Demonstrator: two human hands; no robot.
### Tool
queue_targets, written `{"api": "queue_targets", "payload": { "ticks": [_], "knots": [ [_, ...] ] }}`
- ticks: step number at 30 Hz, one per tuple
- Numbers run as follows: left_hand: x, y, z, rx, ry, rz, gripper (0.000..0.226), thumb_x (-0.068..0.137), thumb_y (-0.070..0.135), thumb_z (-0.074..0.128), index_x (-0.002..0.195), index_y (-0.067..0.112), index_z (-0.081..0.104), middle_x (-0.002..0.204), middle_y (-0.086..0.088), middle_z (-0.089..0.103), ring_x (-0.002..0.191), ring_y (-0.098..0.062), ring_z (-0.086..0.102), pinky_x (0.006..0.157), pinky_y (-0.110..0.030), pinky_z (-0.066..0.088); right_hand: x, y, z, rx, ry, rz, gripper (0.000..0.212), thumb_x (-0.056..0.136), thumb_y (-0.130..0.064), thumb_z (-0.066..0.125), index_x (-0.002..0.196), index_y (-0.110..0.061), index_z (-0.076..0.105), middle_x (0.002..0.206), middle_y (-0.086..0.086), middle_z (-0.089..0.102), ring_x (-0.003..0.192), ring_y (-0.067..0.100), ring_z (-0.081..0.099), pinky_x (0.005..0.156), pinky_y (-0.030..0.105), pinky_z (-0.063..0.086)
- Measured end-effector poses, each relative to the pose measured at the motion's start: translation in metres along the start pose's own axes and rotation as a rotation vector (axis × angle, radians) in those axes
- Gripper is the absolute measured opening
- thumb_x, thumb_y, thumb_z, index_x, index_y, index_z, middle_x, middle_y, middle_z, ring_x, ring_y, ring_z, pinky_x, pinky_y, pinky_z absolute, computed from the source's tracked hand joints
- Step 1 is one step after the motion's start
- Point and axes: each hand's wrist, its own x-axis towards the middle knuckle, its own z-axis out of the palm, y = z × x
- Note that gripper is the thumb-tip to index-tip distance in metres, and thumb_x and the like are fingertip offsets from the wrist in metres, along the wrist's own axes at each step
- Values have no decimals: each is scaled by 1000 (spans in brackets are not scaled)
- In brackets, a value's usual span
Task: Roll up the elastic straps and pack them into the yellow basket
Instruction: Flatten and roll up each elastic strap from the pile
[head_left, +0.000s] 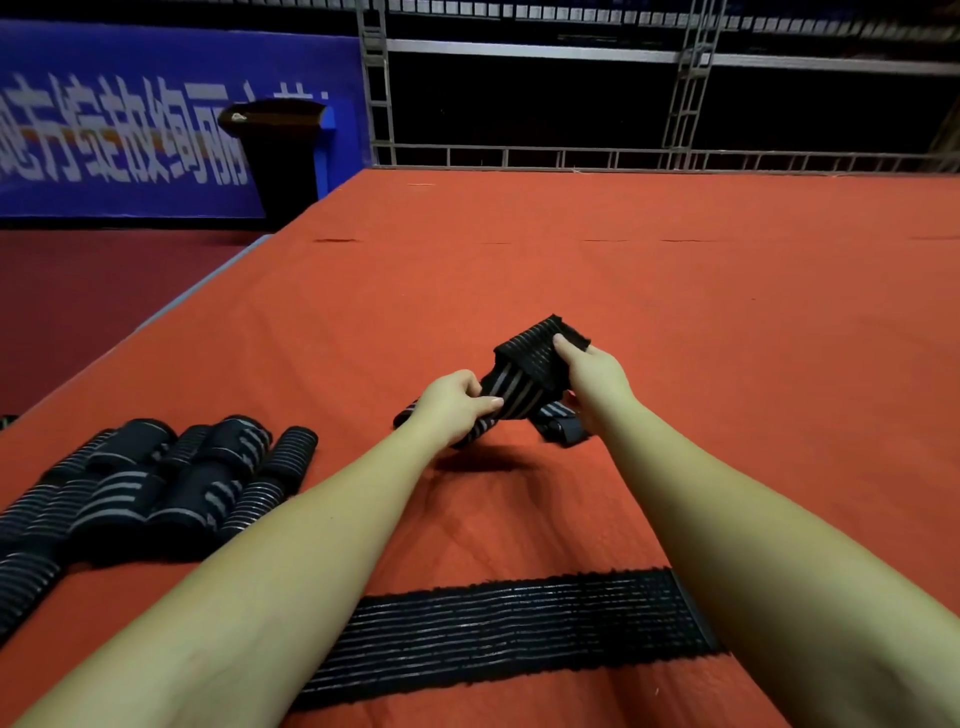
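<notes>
A black elastic strap with grey stripes (524, 371) is held above the orange table between both hands. My left hand (453, 402) grips its lower end, fingers curled round it. My right hand (592, 374) pinches the upper, wider end, thumb on top. A loose tail of the strap (558, 423) hangs down to the cloth under my right hand. Another strap (514, 631) lies flat and unrolled across the near edge, between my forearms. Several rolled straps (156, 483) are heaped at the left. No yellow basket is in view.
The orange cloth-covered table (571, 270) stretches far ahead and to the right. Its left edge (171, 306) drops to a dark red floor. A metal truss frame (685, 93) stands behind the table, a dark lectern (280, 150) at the far left.
</notes>
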Motion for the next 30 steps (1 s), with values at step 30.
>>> {"api": "queue_targets", "payload": {
  "ticks": [30],
  "knots": [
    [27,9,-18,293,331,-138,11,81,10,49,85,17,57,97,-10,63,90,-33,55,74,-33,40,17,-84,-62,446,223,-156,5,92,-26,59,88,-23,59,99,2,67,105,24,68,72,31,50]
  ]
}}
